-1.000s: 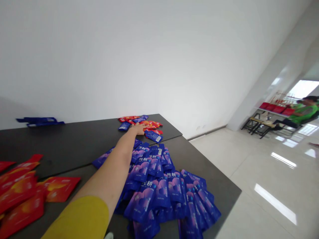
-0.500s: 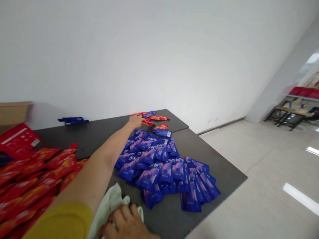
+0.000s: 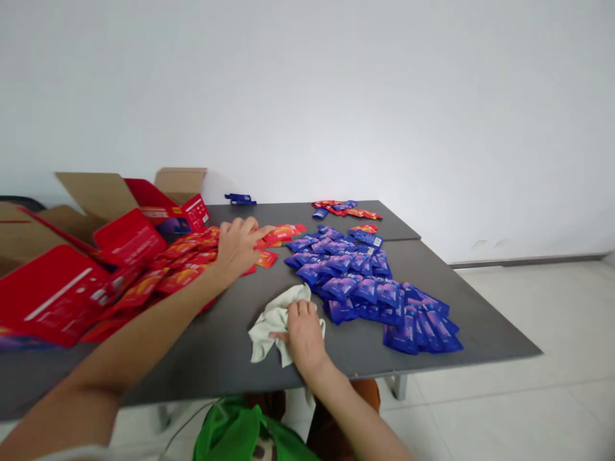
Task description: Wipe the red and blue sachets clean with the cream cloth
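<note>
My left hand (image 3: pixel 239 245) lies over the right end of the pile of red pouches (image 3: pixel 185 275). Its thumb and fingers are spread, and the thumb rests against a red pouch at the pile's edge. What is under the palm is hidden. My right hand (image 3: pixel 305 330) presses on a crumpled whitish cloth (image 3: pixel 269 328) near the table's front edge, fingers curled into it. Just right of the cloth is a spread heap of blue-purple pouches (image 3: pixel 341 285). A small mixed group of red and blue pouches (image 3: pixel 346 208) lies at the far back.
Open red cardboard boxes (image 3: pixel 132 240) stand at the left of the dark table (image 3: pixel 485 333). A blue packet (image 3: pixel 240 199) lies by the white wall (image 3: pixel 307 96). Green fabric (image 3: pixel 235 432) shows below the table edge, and tiled floor (image 3: pixel 509 298) to the right.
My left hand has drawn back from the far group of pouches to the red pile. My right hand stays at the cloth. The view has swung left, bringing the boxes in.
</note>
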{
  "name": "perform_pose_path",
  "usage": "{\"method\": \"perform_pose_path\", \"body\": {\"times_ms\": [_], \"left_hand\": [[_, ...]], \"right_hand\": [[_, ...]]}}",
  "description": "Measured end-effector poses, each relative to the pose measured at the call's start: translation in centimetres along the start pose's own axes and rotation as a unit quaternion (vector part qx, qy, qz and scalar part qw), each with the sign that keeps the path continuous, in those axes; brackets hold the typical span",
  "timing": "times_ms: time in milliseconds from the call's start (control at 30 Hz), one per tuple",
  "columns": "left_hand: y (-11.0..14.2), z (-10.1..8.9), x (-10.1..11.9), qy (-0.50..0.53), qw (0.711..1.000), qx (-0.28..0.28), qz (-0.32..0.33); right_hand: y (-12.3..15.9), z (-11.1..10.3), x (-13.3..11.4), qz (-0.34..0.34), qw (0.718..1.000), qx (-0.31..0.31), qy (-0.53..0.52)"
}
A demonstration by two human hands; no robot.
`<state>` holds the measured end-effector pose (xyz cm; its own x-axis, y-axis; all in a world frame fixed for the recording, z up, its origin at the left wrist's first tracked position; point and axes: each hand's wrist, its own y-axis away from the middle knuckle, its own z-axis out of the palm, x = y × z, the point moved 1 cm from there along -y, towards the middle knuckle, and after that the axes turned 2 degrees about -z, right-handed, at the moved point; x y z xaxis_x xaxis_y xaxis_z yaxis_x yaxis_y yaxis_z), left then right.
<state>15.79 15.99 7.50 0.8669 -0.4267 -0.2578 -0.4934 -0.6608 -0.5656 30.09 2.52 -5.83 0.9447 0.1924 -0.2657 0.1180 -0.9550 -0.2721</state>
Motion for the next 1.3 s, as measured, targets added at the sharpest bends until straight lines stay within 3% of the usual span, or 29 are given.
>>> {"method": "perform_pose_path", "body": {"times_ms": [100, 200, 267, 367, 433, 533, 700, 800, 900, 1033, 1133, 1300], "left_hand": [[7.4, -0.9, -0.6, 0.004, 0.999, -0.031, -0.037], [12.5, -0.9, -0.7, 0.017, 0.995, -0.06, -0.072], [14.5, -0.6, -0.3, 0.028, 0.992, -0.085, -0.087], [16.0, 0.2, 0.6, 0.04, 0.986, -0.127, -0.102], [16.6, 0.9, 1.3, 0.04, 0.982, -0.15, -0.109], [17.1, 1.9, 2.1, 0.047, 0.975, -0.17, -0.132], [17.5, 2.6, 2.1, 0.157, 0.957, -0.127, -0.208], [18.2, 2.2, 1.5, 0.222, 0.928, -0.127, -0.27], [19.6, 0.9, 1.3, 0.186, 0.921, -0.147, -0.31], [21.8, -1.1, 1.5, 0.087, 0.954, -0.163, -0.238], [23.2, -1.6, 0.8, 0.076, 0.964, -0.192, -0.17], [22.9, -1.3, -1.7, 0.094, 0.971, -0.204, -0.08]], "right_hand": [[-0.2, -0.8, -0.7, 0.046, 0.998, 0.001, 0.046], [-1.0, -2.7, -0.2, 0.068, 0.995, -0.057, 0.051], [-1.8, -4.7, 0.2, 0.058, 0.995, -0.072, 0.04], [-3.0, -7.6, 0.5, 0.058, 0.996, 0.018, 0.061], [-3.6, -8.4, 0.2, 0.059, 0.994, 0.061, 0.073], [-4.2, -7.1, -1.0, 0.026, 0.996, 0.056, 0.069], [-5.9, -1.3, -3.9, -0.059, 0.993, -0.049, 0.089], [-8.0, 0.9, -4.9, -0.034, 0.992, -0.067, 0.102], [-10.5, 0.8, -5.2, -0.01, 0.991, -0.076, 0.106], [-12.0, -1.4, -5.8, -0.032, 0.991, -0.082, 0.099], [-10.4, -2.6, -7.3, -0.09, 0.991, -0.061, 0.079], [-5.8, -0.3, -9.8, -0.216, 0.97, -0.088, 0.068]]}}
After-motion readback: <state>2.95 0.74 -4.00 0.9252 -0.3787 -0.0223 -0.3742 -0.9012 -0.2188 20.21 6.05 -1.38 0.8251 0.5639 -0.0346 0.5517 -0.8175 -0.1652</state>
